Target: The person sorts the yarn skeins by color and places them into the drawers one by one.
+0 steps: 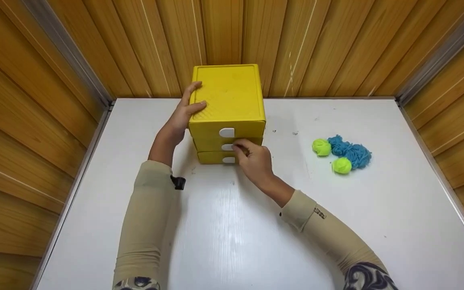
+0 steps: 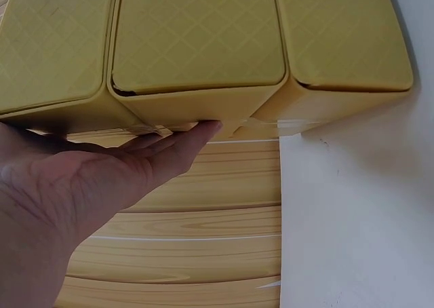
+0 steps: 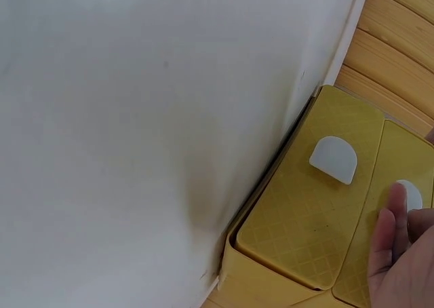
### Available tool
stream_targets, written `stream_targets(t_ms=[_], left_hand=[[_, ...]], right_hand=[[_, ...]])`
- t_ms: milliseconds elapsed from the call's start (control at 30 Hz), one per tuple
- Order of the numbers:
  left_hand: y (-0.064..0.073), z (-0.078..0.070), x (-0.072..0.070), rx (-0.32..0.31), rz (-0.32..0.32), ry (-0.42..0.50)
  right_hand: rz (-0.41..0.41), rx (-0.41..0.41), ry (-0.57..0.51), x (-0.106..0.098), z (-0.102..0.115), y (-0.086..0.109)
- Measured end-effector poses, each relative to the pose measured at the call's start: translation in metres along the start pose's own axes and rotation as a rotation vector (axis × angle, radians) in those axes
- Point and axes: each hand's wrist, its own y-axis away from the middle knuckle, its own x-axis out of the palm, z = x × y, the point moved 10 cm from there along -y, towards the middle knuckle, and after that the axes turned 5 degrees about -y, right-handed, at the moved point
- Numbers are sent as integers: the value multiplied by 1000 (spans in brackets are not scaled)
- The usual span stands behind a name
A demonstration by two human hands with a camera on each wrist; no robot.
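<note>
A yellow three-drawer box (image 1: pixel 228 92) stands at the back of the white table. My left hand (image 1: pixel 183 114) steadies its left side, with thumb and a fingertip over the top edge; in the left wrist view, straight fingers lie along the side wall. With thumb and fingers, my right hand (image 1: pixel 256 161) pinches the white handle (image 1: pixel 227 147) of the middle drawer, partly covering it. Above that is the top drawer's white handle (image 1: pixel 226 132), below it the bottom drawer's handle (image 3: pixel 334 160). The drawer fronts stand about level with the box.
To the right on the table (image 1: pixel 232 233) lie a tangled bundle of blue yarn (image 1: pixel 357 155) and two neon yellow-green balls (image 1: pixel 321 147) touching it. Wood-look panels (image 1: pixel 224 32) rise behind the box and on both sides.
</note>
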Motion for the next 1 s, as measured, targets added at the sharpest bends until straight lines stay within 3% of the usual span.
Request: stream_targets(t_ms=[633,1000], left_hand=[[-1,1,4,-14,4,24],[-2,0,5,2,-3,62]], right_hand=[[-1,-14,-7,-2,2,4],[27,-69,-3,-3,14,18]])
